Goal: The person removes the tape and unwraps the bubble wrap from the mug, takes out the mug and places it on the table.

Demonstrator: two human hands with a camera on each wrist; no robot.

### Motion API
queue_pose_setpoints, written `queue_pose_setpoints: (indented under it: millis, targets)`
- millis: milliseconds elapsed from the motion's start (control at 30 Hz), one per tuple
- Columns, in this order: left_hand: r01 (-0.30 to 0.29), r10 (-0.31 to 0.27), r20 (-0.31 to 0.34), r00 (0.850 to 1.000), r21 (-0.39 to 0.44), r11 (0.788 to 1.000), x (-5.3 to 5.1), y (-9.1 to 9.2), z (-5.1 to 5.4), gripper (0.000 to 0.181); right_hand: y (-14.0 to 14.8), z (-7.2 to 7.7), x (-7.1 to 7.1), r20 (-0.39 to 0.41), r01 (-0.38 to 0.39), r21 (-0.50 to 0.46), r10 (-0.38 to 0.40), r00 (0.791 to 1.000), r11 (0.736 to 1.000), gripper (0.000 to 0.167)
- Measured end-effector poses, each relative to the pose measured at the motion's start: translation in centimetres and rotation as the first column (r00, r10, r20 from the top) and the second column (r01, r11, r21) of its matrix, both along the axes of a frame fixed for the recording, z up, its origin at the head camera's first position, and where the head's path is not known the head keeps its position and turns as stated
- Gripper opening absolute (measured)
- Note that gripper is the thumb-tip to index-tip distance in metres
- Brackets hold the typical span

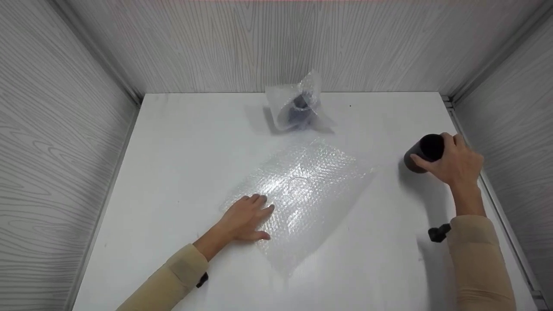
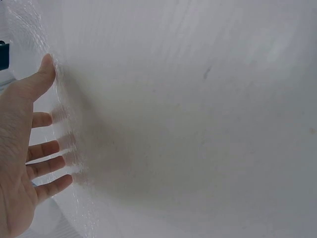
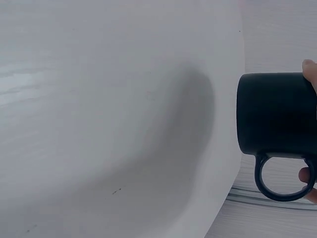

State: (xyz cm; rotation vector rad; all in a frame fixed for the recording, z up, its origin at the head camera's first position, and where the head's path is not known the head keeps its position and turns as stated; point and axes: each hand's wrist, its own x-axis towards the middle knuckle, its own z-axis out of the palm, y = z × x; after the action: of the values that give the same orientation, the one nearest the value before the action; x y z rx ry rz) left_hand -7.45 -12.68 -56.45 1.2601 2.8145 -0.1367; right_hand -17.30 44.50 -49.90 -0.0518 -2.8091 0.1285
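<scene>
Dark cylindrical mug (image 3: 275, 115) in right hand (image 1: 460, 163), flat sheet of shiny bubble wrap (image 1: 304, 203)

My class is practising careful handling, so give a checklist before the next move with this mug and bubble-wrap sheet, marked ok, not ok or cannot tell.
1. Right grip holding the dark mug: ok.
2. Bubble-wrap sheet spread on the white tabletop: ok.
3. Left grip at the sheet's left edge: ok.
4. Mug above the sheet: not ok, off to its right.
5. Mug empty: cannot tell, inside too dark.
</scene>
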Motion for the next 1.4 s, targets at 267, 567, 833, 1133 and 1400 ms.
queue_pose_setpoints:
  millis: [267, 567, 833, 1133, 1400]
  targets:
    - [-0.005, 0.005, -0.011, 1.000, -0.012, 1.000, 0.1, 0.1, -0.1, 0.082, 1.3, 0.0, 0.6, 0.062, 0.062, -0.011, -0.061, 0.996, 0.998, 0.105]
    - [-0.009, 0.009, -0.002, 1.000, -0.023, 1.000, 0.1, 0.1, -0.1, 0.082, 2.1, -0.4, 0.8, 0.179, 0.116, -0.002, -0.114, 0.977, 0.993, 0.113]
    - [-0.005, 0.005, 0.002, 1.000, -0.034, 0.999, 0.0, 0.1, 0.1, 0.083, 2.9, -0.9, 1.4, 0.129, 0.127, -0.006, -0.125, 0.984, 0.992, 0.109]
    - [0.005, -0.005, 0.000, 1.000, -0.031, 1.000, -0.1, 0.0, -0.1, 0.083, 2.9, -1.2, 1.6, 0.259, 0.145, -0.021, -0.135, 0.956, 0.989, 0.117]
    - [0.006, -0.006, 0.000, 1.000, -0.014, 1.000, -0.1, 0.0, -0.2, 0.082, 2.9, -1.4, 1.5, 0.297, 0.144, -0.004, -0.137, 0.945, 0.990, 0.119]
